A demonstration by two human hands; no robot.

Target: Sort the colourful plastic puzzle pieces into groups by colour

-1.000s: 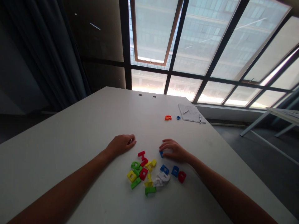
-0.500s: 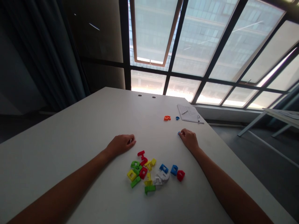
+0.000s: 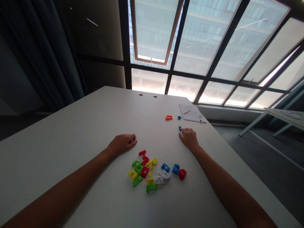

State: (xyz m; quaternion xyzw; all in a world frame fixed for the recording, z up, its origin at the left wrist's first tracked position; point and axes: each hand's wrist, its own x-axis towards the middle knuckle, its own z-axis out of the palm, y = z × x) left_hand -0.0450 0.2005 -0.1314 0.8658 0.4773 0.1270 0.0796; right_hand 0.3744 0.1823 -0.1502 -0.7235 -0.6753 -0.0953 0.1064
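On the white table, a small blue plastic piece lies at the fingertips of my right hand. The fingers of that hand are apart, and one seems to touch the piece. My left hand rests on the table, its fingers curled closed; a pale gap shows between them, and I make out no object there. Nearest to it is a red piece at the edge of a loose pile of coloured plastic pieces. Among them are a yellow piece, a white piece and a blue piece.
Farther back lie an orange piece and another small blue piece. Beside them, sheets of paper carry pens near the table's right edge. A second table stands at the right, with windows behind.
My right hand has loosened from the small blue piece, which now lies a little farther back on the table. My left hand stays in place. The view has tilted slightly.
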